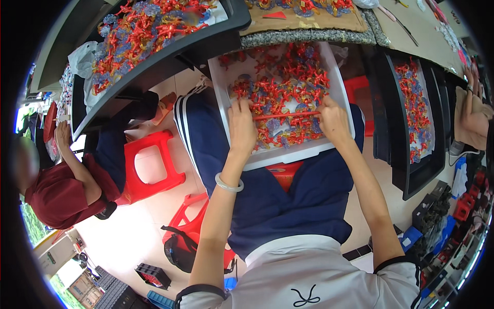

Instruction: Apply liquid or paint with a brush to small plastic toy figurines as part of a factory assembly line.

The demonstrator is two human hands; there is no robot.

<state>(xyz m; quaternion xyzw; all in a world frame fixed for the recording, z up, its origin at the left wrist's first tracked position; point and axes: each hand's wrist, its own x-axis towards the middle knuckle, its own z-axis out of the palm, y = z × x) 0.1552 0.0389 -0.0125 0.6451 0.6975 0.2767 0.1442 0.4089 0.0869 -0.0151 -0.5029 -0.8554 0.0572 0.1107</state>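
Red rod (286, 116) between both hands (242, 123), over white tray (288, 154).

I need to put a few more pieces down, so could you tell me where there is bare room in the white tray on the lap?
The white tray shows bare floor along its near rim, below the left hand and right hand, and at its far left corner. The middle is crowded with red and blue pieces, under the red stick held between both hands.
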